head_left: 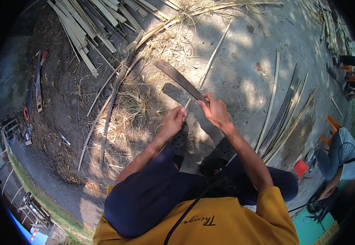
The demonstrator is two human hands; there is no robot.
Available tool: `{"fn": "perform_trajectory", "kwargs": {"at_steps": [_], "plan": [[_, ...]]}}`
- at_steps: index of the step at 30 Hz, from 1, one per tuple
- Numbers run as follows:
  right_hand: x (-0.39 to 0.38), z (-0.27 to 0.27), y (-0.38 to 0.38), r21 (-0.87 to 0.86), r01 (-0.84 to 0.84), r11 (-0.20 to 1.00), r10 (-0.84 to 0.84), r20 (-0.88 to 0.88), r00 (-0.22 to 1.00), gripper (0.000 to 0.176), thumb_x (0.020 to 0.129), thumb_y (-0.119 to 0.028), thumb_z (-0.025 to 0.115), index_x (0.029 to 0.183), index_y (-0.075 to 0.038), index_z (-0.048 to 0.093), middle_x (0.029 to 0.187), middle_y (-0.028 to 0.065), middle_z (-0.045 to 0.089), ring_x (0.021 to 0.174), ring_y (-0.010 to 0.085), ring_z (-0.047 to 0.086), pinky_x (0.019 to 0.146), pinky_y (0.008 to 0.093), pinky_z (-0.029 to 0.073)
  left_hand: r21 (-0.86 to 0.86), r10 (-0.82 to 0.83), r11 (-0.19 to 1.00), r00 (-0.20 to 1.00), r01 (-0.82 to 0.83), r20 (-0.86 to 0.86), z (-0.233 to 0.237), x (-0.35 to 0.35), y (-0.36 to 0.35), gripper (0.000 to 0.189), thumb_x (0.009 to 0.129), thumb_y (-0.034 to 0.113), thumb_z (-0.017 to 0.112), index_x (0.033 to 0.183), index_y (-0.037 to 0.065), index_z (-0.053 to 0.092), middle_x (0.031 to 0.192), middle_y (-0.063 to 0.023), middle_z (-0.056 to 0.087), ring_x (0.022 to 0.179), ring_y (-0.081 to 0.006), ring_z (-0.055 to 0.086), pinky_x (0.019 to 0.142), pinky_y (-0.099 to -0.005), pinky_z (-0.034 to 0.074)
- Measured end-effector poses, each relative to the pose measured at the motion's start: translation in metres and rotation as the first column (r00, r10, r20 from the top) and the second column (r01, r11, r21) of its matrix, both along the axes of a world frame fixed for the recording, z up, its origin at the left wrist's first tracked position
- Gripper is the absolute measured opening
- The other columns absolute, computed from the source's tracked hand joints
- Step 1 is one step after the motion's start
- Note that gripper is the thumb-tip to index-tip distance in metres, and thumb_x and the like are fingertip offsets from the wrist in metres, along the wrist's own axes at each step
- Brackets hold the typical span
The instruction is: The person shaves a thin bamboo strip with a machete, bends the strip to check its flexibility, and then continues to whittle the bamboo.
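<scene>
In the head view my right hand (216, 111) is closed round the near end of a long, broad, dark blade (179, 78), which points up and to the left. My left hand (174, 121) is closed on a thin pale strip (215, 53) that runs away from me over the ground. The two hands are a short way apart, above my dark shoes. Where the blade crosses the strip, whether they touch cannot be told. Curly shavings (134, 104) lie on the ground to the left of my left hand.
Split strips (77, 30) are piled at the upper left. More long strips (287, 110) lie at the right. A saw (38, 83) is on the ground at the far left. Another person (340, 157) sits at the right edge by an orange stool (329, 130).
</scene>
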State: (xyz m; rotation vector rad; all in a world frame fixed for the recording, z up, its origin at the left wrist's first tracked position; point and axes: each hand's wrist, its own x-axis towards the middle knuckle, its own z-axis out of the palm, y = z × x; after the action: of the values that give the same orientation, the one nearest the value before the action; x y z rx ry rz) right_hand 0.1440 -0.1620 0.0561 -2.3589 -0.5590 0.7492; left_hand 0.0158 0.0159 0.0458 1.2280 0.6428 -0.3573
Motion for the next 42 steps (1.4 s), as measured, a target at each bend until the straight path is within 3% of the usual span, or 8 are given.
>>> {"fn": "perform_trajectory", "kwargs": {"at_steps": [3, 15, 19, 25, 31, 34, 39, 42], "plan": [[-0.008, 0.009, 0.007, 0.054, -0.004, 0.999, 0.002, 0.034, 0.999, 0.052, 0.101, -0.056, 0.062, 0.119, -0.007, 0.061, 0.064, 0.018, 0.067, 0.069, 0.0473, 0.069, 0.063, 0.0548, 0.051, -0.145, 0.062, 0.987, 0.996, -0.072, -0.07, 0.007, 0.015, 0.006, 0.024, 0.114, 0.023, 0.046, 0.094, 0.011, 0.055, 0.068, 0.0082, 0.04, 0.049, -0.001, 0.03, 0.042, -0.022, 0.023], [0.001, 0.0, 0.002, 0.139, -0.117, 0.983, 0.103, 0.108, 0.989, 0.056, 0.102, -0.056, 0.06, 0.117, -0.003, 0.065, 0.062, 0.0214, 0.065, 0.067, 0.047, 0.069, 0.064, 0.0535, 0.052, -0.186, 0.035, 0.981, 0.996, -0.051, -0.084, 0.023, -0.004, 0.018, 0.028, 0.114, 0.024, 0.045, 0.091, 0.012, 0.056, 0.066, 0.0089, 0.04, 0.05, -0.0013, 0.031, 0.042, -0.0218, 0.022], [0.033, 0.011, 0.002, -0.02, 0.047, 0.999, -0.046, 0.027, 0.999, 0.05, 0.103, -0.053, 0.06, 0.12, -0.006, 0.061, 0.06, 0.0188, 0.064, 0.064, 0.0457, 0.067, 0.063, 0.0526, 0.052, -0.214, -0.005, 0.977, 0.998, -0.009, -0.065, 0.02, -0.015, 0.022, 0.027, 0.114, 0.026, 0.046, 0.093, 0.012, 0.055, 0.066, 0.0092, 0.039, 0.049, -0.0008, 0.03, 0.042, -0.0212, 0.022], [-0.004, 0.013, 0.003, 0.149, -0.146, 0.978, 0.129, 0.117, 0.985, 0.047, 0.101, -0.053, 0.062, 0.113, -0.007, 0.058, 0.059, 0.0185, 0.062, 0.06, 0.0445, 0.065, 0.06, 0.0529, 0.048, -0.232, 0.014, 0.972, 0.996, -0.035, -0.092, 0.035, -0.002, 0.028, 0.027, 0.115, 0.028, 0.046, 0.094, 0.013, 0.053, 0.066, 0.0095, 0.037, 0.049, -0.0001, 0.028, 0.043, -0.0201, 0.022], [0.053, 0.007, -0.012, -0.081, 0.133, 0.988, -0.132, 0.014, 0.991, 0.057, 0.104, -0.055, 0.059, 0.119, 0.0, 0.065, 0.054, 0.0142, 0.056, 0.052, 0.0315, 0.061, 0.055, 0.0453, 0.048, -0.249, -0.029, 0.969, 0.989, -0.008, -0.143, 0.044, -0.031, 0.037, 0.028, 0.115, 0.03, 0.045, 0.093, 0.014, 0.052, 0.067, 0.0097, 0.037, 0.048, 0.0, 0.028, 0.043, -0.0202, 0.022], [0.007, 0.021, -0.01, 0.011, -0.021, 1.0, 0.022, -0.029, 0.999, 0.057, 0.102, -0.058, 0.059, 0.12, -0.004, 0.063, 0.061, 0.0185, 0.064, 0.062, 0.0428, 0.066, 0.063, 0.0506, 0.051, -0.265, 0.002, 0.964, 0.994, -0.03, -0.106, 0.041, -0.015, 0.03, 0.027, 0.115, 0.025, 0.043, 0.094, 0.011, 0.054, 0.065, 0.0086, 0.038, 0.048, -0.001, 0.029, 0.041, -0.0217, 0.021], [-0.003, 0.023, -0.011, -0.012, -0.219, 0.976, 0.22, 0.043, 0.975, 0.056, 0.101, -0.058, 0.059, 0.118, -0.004, 0.062, 0.069, 0.0202, 0.069, 0.07, 0.0452, 0.069, 0.069, 0.0531, 0.053, -0.169, -0.033, 0.986, 0.994, 0.015, -0.1, 0.043, -0.021, 0.032, 0.027, 0.115, 0.025, 0.043, 0.094, 0.011, 0.054, 0.066, 0.0094, 0.037, 0.047, -0.0003, 0.028, 0.041, -0.021, 0.02], [0.029, 0.016, -0.013, -0.073, 0.009, 0.997, -0.005, 0.053, 0.999, 0.05, 0.104, -0.051, 0.06, 0.12, -0.003, 0.061, 0.069, 0.0185, 0.069, 0.069, 0.0425, 0.07, 0.067, 0.0502, 0.052, -0.311, -0.01, 0.949, 0.981, -0.052, -0.193, 0.052, -0.031, 0.036, 0.026, 0.115, 0.024, 0.043, 0.094, 0.012, 0.053, 0.066, 0.0096, 0.036, 0.048, -0.0001, 0.028, 0.041, -0.0206, 0.02]]}}
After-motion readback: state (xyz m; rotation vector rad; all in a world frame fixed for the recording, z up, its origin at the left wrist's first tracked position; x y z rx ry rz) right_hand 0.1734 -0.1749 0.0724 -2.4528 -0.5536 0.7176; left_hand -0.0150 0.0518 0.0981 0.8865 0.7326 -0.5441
